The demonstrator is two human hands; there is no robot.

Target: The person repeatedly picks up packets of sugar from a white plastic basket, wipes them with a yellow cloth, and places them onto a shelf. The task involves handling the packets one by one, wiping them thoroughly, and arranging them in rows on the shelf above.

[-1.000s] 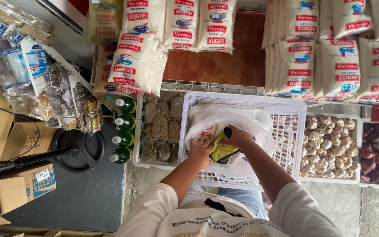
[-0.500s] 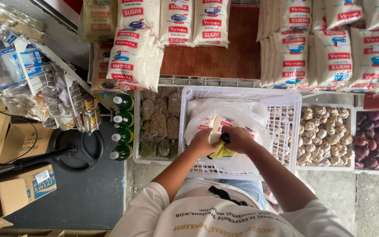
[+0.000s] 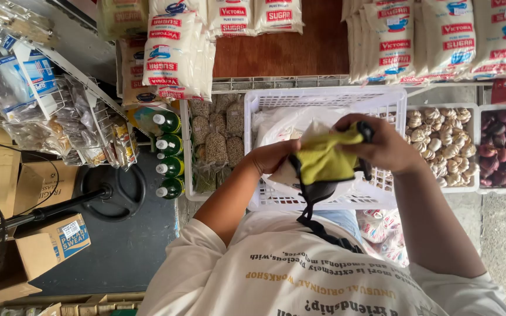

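Both hands on a yellow pouch over a white crate, center of frame.

Left hand (image 3: 270, 158) grips the left side of the yellow pouch (image 3: 323, 161), right hand (image 3: 385, 146) clamps its upper right end; hands close together, both closed on it. Black strap (image 3: 314, 216) hangs from the pouch toward the person's chest. White plastic crate (image 3: 323, 99) sits below with a white plastic bag (image 3: 282, 126) inside. 4 green bottles (image 3: 168, 155) left of center, garlic tray (image 3: 440, 137) right, sugar sacks (image 3: 177, 52) along the top.
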